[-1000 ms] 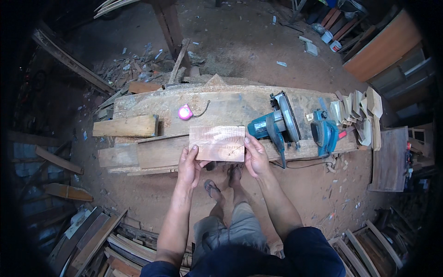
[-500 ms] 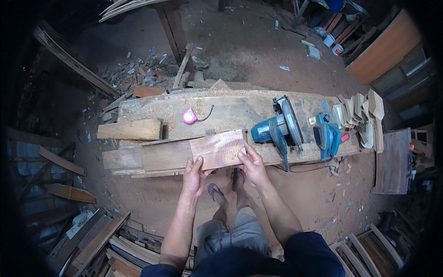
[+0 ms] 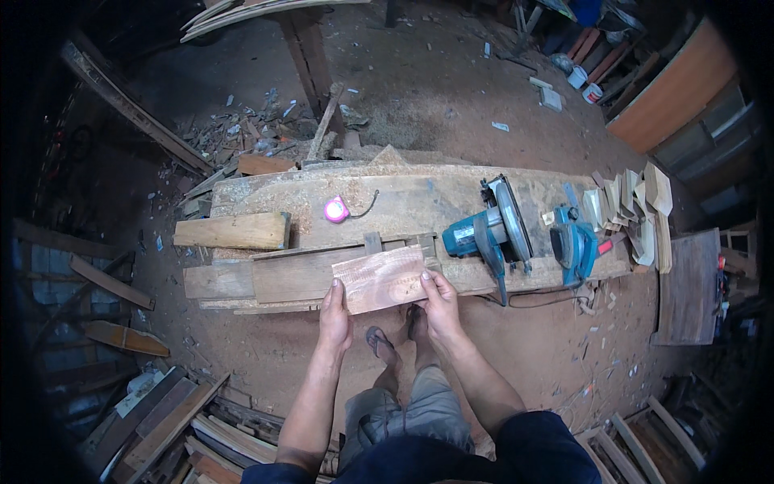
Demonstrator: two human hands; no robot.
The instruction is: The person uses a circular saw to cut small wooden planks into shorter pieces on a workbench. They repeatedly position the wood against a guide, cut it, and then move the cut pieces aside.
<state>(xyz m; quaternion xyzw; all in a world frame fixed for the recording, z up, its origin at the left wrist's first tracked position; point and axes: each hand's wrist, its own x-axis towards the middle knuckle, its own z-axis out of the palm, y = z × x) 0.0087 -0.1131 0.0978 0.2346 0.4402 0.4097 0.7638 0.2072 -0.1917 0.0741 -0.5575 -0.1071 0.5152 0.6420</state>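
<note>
Between my hands I hold a short, flat wooden board [image 3: 377,281], reddish-brown with a visible grain, slightly tilted above the near edge of the workbench [image 3: 411,189]. My left hand [image 3: 335,316] grips its left end, thumb on the upper face. At the right end my right hand [image 3: 439,302] pinches it, thumb on top; the fingers beneath are partly hidden. Behind the board, a longer plank [image 3: 298,276] lies along the bench. A teal circular saw [image 3: 488,230] rests to the right of my right hand, and a pink tape measure [image 3: 335,210] lies farther back.
A teal electric planer [image 3: 572,246] sits at the bench's right, beside several pointed wood pieces [image 3: 625,202]. A thick wood block [image 3: 232,231] lies on the left. A power cord [image 3: 532,305] droops along the near edge. Stacked lumber [image 3: 153,419] stands at lower left.
The board has turned a little and its face now shows more fully. My left hand's grip has shifted to the board's left edge. The tools on the bench have stayed put.
</note>
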